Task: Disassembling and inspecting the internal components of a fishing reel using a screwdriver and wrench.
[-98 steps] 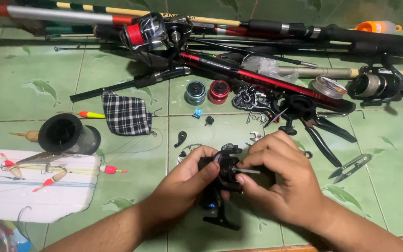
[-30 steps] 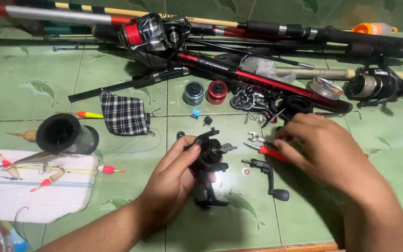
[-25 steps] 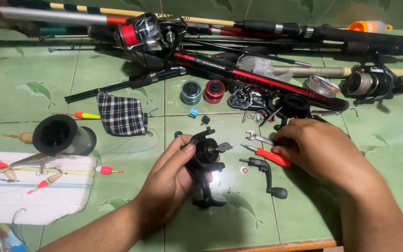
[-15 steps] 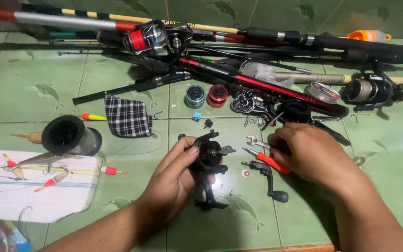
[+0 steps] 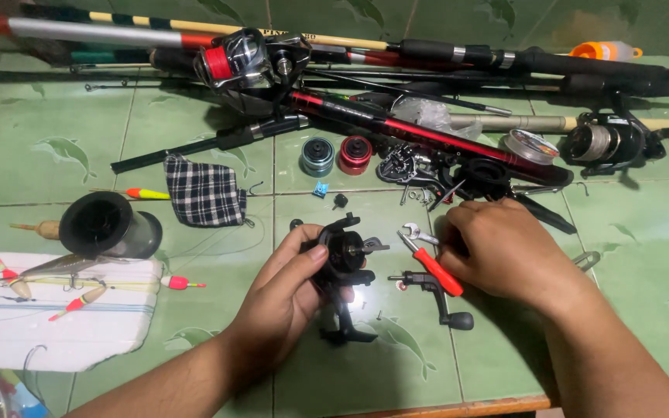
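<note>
Black and partly stripped, the fishing reel body (image 5: 342,259) stands on the green tiled floor (image 5: 644,310) near the middle of the view, its foot (image 5: 346,334) resting on a tile. The left hand (image 5: 284,298) wraps around it from the left, fingers curled over the housing and the thumb pressed against its side, a firm closed hold. The crank handle (image 5: 435,298) lies loose on the tile just to the right of the reel, so the reel looks already taken partly apart, with the handle off; small screws or washers lie scattered near it, too small to tell apart. How much more of the reel is opened I cannot tell, since the fingers cover part of it.

The right hand (image 5: 505,251) rests over the red-handled tool (image 5: 431,263) beside the reel, fingers bent down onto the tile around its far end; whether they actually pinch it is hidden. Judging by this, the work seems to be mid-way, with parts out and nothing refitted yet.

Behind lie fishing rods (image 5: 427,131), two small spools (image 5: 336,155), a checked cloth (image 5: 204,192) and a large line spool (image 5: 106,226).
</note>
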